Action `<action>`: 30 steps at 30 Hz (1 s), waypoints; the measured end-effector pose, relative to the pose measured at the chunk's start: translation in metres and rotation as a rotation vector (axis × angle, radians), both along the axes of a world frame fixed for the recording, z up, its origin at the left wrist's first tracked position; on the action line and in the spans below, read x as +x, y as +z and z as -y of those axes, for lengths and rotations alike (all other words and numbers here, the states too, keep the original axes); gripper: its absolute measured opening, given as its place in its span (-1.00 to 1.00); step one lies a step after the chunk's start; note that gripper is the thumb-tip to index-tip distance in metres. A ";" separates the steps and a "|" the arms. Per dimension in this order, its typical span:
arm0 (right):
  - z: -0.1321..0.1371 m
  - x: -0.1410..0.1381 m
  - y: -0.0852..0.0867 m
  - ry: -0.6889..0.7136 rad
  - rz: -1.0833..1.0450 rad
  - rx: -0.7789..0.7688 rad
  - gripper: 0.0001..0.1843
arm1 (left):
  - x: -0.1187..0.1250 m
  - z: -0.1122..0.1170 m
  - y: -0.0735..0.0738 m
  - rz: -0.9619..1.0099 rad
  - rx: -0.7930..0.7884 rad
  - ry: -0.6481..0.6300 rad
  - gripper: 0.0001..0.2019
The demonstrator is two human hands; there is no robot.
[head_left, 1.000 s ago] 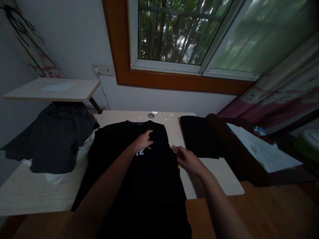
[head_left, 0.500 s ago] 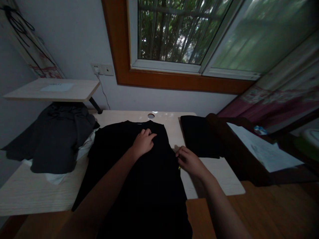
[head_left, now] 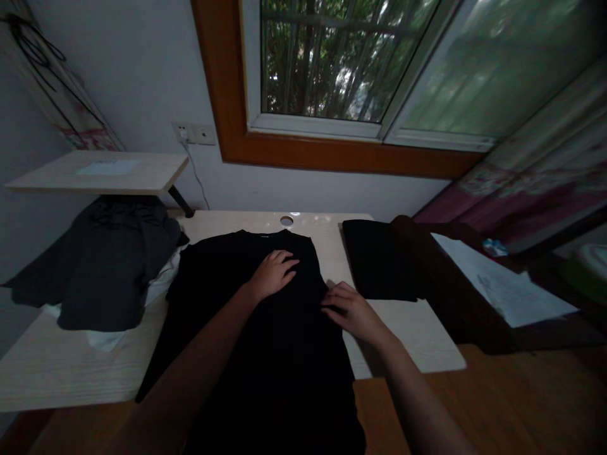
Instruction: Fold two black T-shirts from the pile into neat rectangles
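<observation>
A black T-shirt (head_left: 222,297) lies spread on the pale wooden table (head_left: 57,366), collar toward the wall and hem hanging over the near edge. My left hand (head_left: 274,273) rests flat on its chest area, fingers stretched out. My right hand (head_left: 348,309) lies flat on the shirt's right edge, fingers spread, partly on the table. Neither hand holds anything.
A folded black garment (head_left: 379,259) sits at the table's right side. A heap of dark grey clothes (head_left: 104,259) lies at the left under a small shelf (head_left: 104,172). White paper (head_left: 502,284) lies on dark furniture to the right. A window fills the wall behind.
My right hand slid left onto the shirt's right edge and flattened. My left hand settled flat on the chest, covering the white print seen earlier.
</observation>
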State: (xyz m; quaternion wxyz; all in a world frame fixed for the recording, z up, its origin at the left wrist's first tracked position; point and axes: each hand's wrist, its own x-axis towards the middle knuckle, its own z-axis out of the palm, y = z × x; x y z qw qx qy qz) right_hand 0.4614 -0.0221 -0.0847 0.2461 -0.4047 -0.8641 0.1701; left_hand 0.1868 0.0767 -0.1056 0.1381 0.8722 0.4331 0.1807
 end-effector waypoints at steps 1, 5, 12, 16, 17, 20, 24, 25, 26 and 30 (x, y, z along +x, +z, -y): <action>0.000 0.000 -0.001 -0.006 -0.019 0.004 -0.84 | 0.000 0.001 0.003 -0.010 0.002 0.045 -0.57; 0.002 0.001 0.000 -0.037 -0.037 0.020 -0.86 | 0.002 0.010 0.018 -0.061 -0.057 0.195 -0.44; 0.004 0.003 0.001 -0.066 -0.007 0.009 -0.90 | 0.001 0.014 0.029 0.055 -0.320 0.162 -0.33; 0.002 0.004 -0.001 -0.065 0.026 0.002 -0.93 | -0.007 0.008 0.028 0.106 -0.331 0.194 -0.42; 0.002 0.004 -0.001 -0.061 0.034 0.001 -0.92 | -0.010 0.007 0.027 0.101 -0.332 0.190 -0.45; 0.002 0.003 0.000 -0.038 0.039 -0.013 -0.88 | -0.014 0.004 0.024 0.059 -0.332 0.141 -0.52; 0.005 0.003 0.008 -0.026 0.021 -0.093 -0.88 | -0.013 0.007 0.022 -0.033 -0.198 0.102 -0.56; 0.005 0.003 0.010 -0.028 0.025 -0.114 -0.86 | -0.011 0.009 0.022 -0.053 -0.136 0.113 -0.57; 0.005 0.003 0.012 -0.030 0.033 -0.131 -0.82 | -0.009 0.011 0.023 -0.066 -0.075 0.125 -0.57; 0.000 0.001 0.013 -0.103 0.039 -0.093 -0.72 | -0.001 0.018 0.026 -0.082 0.049 0.086 -0.59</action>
